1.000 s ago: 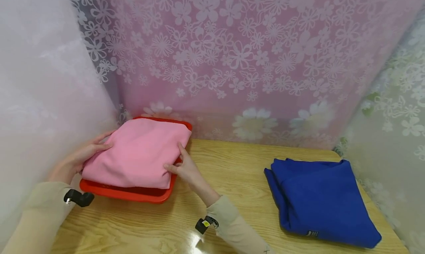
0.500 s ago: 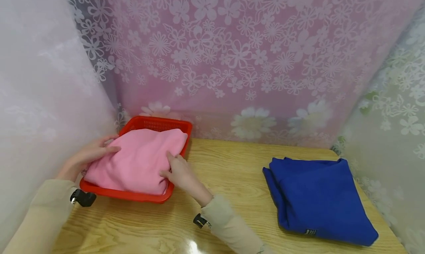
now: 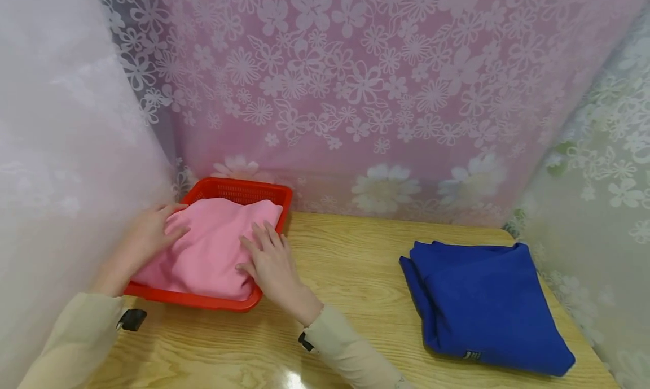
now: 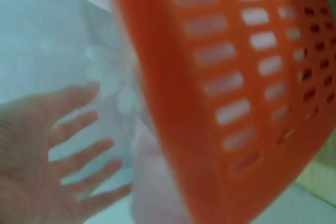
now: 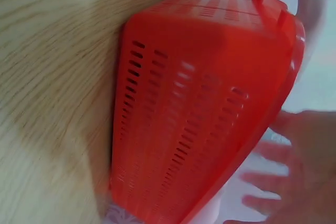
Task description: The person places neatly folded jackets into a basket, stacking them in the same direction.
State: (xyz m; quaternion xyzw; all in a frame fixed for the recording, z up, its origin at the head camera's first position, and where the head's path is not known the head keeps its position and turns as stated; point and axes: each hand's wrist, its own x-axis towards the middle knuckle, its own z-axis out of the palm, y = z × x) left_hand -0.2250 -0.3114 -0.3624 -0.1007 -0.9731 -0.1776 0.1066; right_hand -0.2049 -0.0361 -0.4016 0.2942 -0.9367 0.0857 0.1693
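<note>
A folded pink cloth (image 3: 213, 248) lies inside a red plastic basket (image 3: 198, 301) with slotted walls, at the left of the table. My left hand (image 3: 147, 239) is at the cloth's left side, its fingers spread; in the left wrist view the left hand (image 4: 52, 156) shows its fingers apart and holding nothing. Over the cloth's right part is my right hand (image 3: 274, 265), fingers spread and loosely bent. The right wrist view shows the right hand (image 5: 294, 171) beyond the basket rim, gripping nothing. Whether the fingertips touch the cloth is hard to tell.
A folded blue cloth (image 3: 492, 304) with a small label lies at the right of the wooden table (image 3: 350, 276). Flowered curtains (image 3: 325, 95) hang behind and at both sides, and the left one (image 3: 91, 152) comes close to the left arm.
The pink cloth has gone down from above the rim into the basket. Both hands, which held its sides, have let go and spread their fingers. The blue cloth stays put.
</note>
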